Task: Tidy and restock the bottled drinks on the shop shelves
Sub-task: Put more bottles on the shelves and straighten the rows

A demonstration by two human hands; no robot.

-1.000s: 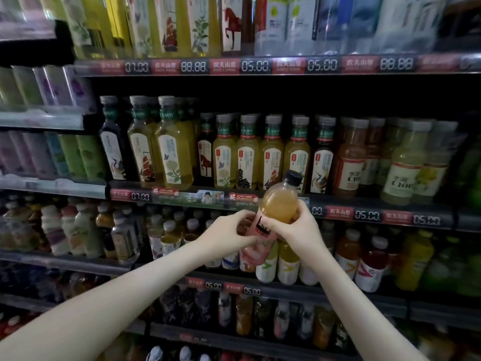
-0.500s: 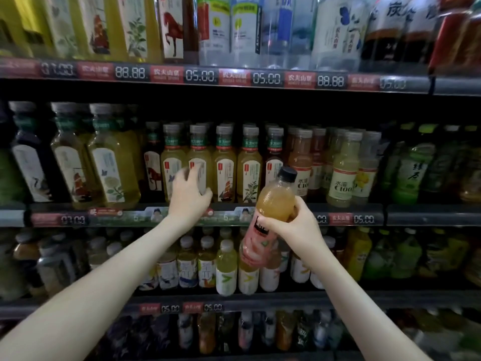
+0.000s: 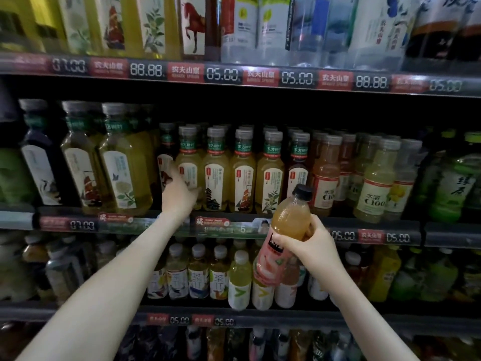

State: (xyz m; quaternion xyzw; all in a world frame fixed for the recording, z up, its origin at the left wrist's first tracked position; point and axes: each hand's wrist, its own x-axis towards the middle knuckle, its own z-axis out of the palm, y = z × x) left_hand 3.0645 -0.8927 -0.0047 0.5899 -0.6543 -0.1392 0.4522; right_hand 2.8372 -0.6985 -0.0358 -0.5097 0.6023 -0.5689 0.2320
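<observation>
Right hand grips the tilted, black-capped orange bottle. Left hand is up on the middle shelf, touching a yellow tea bottle.

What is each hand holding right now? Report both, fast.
Left hand: against a small yellow plastic tea bottle; grip cannot be told.
Right hand: closed around an orange plastic drink bottle with black cap.

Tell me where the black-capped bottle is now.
In the head view, right of centre: the right hand holds the black-capped bottle tilted in front of the middle shelf edge, just below the yellow bottles.
</observation>
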